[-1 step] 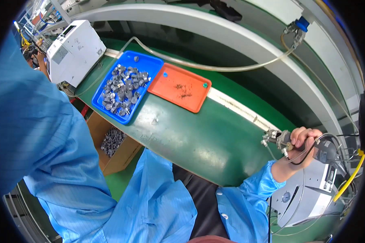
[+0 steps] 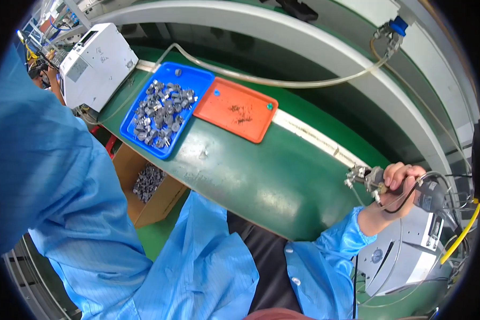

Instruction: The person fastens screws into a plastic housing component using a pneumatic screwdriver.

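My right hand (image 2: pixel 401 180) is closed round a powered screwdriver (image 2: pixel 431 195) at the right end of the green bench. The tool lies roughly sideways, its metal nose pointing left, with clear tubes and a black cable about it. My left arm (image 2: pixel 85 176), in a blue sleeve, rises along the left side; its hand is out of the picture. On the bench stands a blue tray (image 2: pixel 201 76) with many small grey motor-like parts (image 2: pixel 165 109). Beside it, touching, is an orange tray (image 2: pixel 218 114) with a scatter of small dark screws (image 2: pixel 242 113).
Below the bench's front edge is a cardboard box (image 2: pixel 162 201) of small grey parts. White machines stand at the back left (image 2: pixel 98 66) and lower right (image 2: pixel 394 256). A clear hose (image 2: pixel 282 84) runs along the back. Another person's arm (image 2: pixel 54 88) shows at far left.
The whole view has shifted slightly, so the bench and trays sit a little higher. My right hand keeps its grip on the screwdriver, almost unmoved.
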{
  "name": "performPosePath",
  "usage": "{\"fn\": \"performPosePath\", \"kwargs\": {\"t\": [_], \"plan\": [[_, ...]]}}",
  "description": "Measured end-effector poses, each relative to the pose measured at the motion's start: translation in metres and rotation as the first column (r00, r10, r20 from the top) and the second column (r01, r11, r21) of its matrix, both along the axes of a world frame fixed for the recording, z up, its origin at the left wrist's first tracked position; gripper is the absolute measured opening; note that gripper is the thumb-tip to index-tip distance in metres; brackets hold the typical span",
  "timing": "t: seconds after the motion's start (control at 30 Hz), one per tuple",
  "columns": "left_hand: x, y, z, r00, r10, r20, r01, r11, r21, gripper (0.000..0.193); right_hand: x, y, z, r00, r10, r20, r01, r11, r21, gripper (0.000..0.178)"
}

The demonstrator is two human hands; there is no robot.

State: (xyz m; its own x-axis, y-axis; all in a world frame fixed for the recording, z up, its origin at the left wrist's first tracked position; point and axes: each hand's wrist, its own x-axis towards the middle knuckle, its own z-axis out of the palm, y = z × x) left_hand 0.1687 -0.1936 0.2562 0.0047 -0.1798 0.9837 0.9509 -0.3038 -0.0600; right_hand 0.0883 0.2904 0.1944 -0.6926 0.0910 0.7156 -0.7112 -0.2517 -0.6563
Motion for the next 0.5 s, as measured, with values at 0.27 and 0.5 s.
{"fn": "performPosePath", "kwargs": {"t": [0.27,0.5], "plan": [[-0.034,0.009,-0.009,0.989,-0.115,0.092,0.116,0.993,-0.012,0.027,-0.008,-0.002,0.003,1.0,-0.028,0.002,0.028,1.0,-0.015,0.018],[-0.066,0.012,-0.018,0.982,-0.168,0.085,0.17,0.985,-0.019,0.026,-0.004,0.001,0.002,0.999,-0.04,0.009,0.04,0.999,-0.021,0.02]]}}
